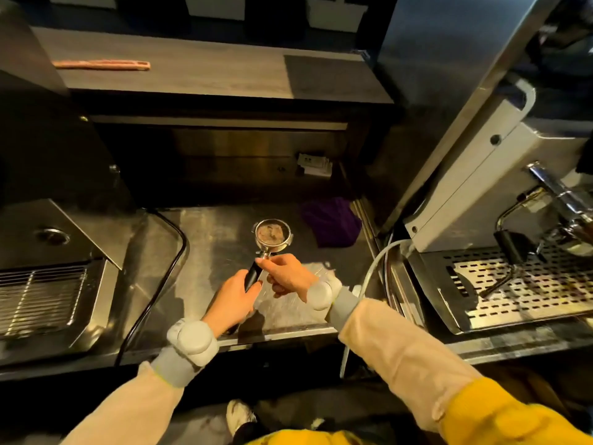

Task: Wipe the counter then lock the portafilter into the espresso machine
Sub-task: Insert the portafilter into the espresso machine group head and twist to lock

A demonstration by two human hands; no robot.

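Note:
The portafilter (pixel 272 235), a metal basket filled with brown coffee on a black handle, is over the middle of the steel counter (pixel 218 232). My left hand (pixel 236 298) wraps the black handle from below. My right hand (pixel 287 276) pinches the handle's neck just behind the basket. A purple cloth (pixel 330 221) lies crumpled on the counter to the right of the basket, touching neither hand. The espresso machine (pixel 500 194) stands at the right, with its chrome group head (pixel 574 226) above a perforated drip tray (pixel 526 277).
A black cable (pixel 160 284) curves across the counter's left side. A white hose (pixel 372 277) runs down beside the machine. A steel unit with a wire grate (pixel 41 293) fills the left. A wooden stick (pixel 102 64) lies on the raised shelf behind.

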